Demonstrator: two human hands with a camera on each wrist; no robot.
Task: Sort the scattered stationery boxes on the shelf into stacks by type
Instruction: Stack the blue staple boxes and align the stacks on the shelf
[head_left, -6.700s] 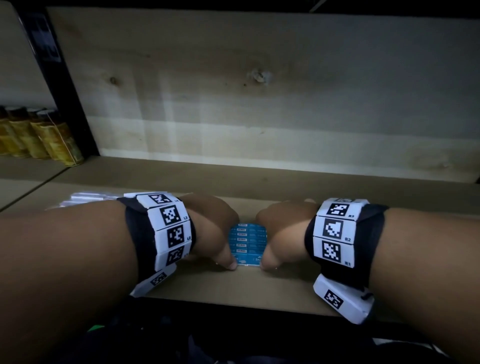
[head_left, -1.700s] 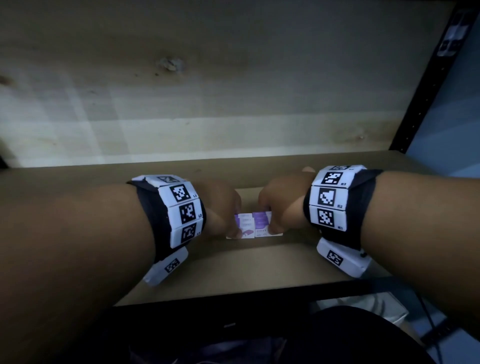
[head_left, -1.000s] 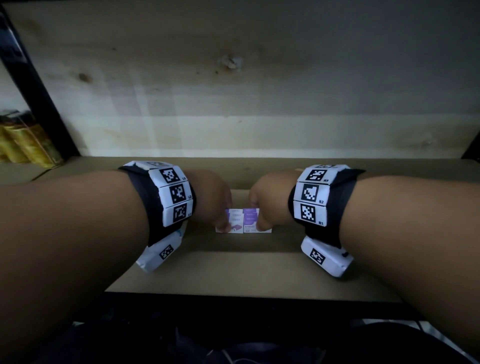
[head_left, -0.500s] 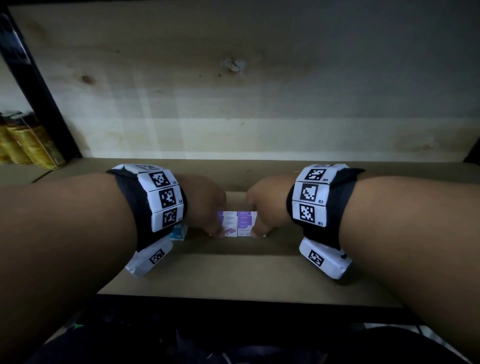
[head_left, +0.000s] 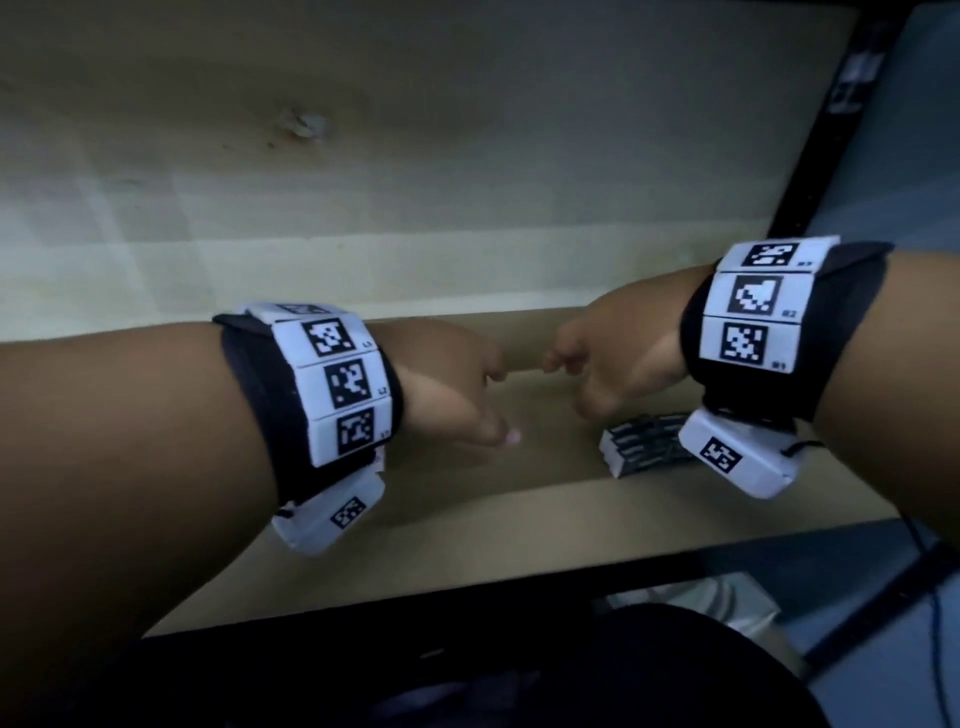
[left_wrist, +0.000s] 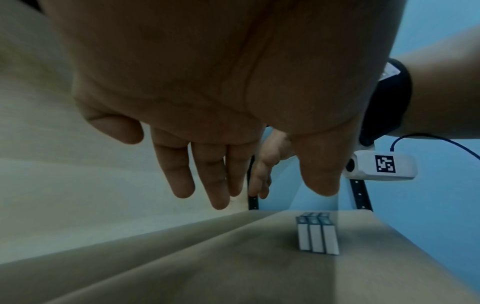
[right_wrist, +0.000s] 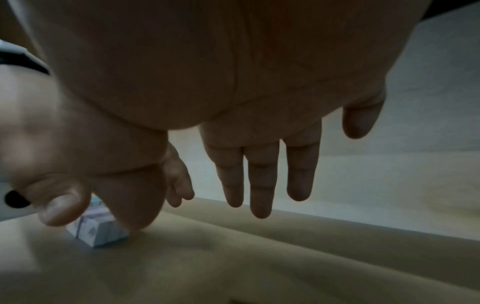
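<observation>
Hovering above shelf (head_left: 519, 519): both hands, empty. Left hand (head_left: 441, 384) at left, fingers (left_wrist: 207, 174) loose, near straight, touching nothing. Purple-white boxes (right_wrist: 96, 232) sit on board behind its thumb in right wrist view. Right hand (head_left: 618, 353) further right, fingers (right_wrist: 259, 181) hanging relaxed, apart. Grey-white box stack (head_left: 639, 444) lies on shelf just below right wrist, three side by side in left wrist view, not touched.

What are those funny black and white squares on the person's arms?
Each bare forearm wears a black wristband with white blocks on it, and each block has a square black-and-white code marker. Under each wrist hangs a small white camera box with its own marker. A thin dark cable runs from the right one. No sleeves show.
</observation>
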